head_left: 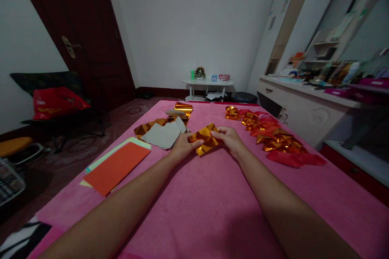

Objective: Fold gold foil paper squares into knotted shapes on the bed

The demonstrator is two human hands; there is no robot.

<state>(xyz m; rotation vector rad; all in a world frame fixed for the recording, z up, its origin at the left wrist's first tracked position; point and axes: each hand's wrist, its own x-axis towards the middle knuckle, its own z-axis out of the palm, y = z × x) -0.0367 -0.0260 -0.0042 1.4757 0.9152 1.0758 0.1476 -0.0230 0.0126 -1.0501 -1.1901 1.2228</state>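
Between both hands, a crinkled piece of gold foil paper (206, 139) is held just above the pink cloth (209, 198). My left hand (186, 145) pinches its left side, thumb on top. At the upper right part of the foil, my right hand (228, 139) grips with thumb and fingers. Grey-white backed paper (164, 134) lies left of my left hand, beside more gold foil (145, 128). A roll of gold foil (184, 107) rests farther back, next to a flat tan object (176, 113) I cannot make out.
At the left edge lies a stack of coloured paper with an orange sheet (118, 166) on top. Crumpled gold foil pieces (281, 141) and red pieces (294, 159) line the right side. A white table (209, 82) stands by the wall; a dresser (306, 101) stands right.
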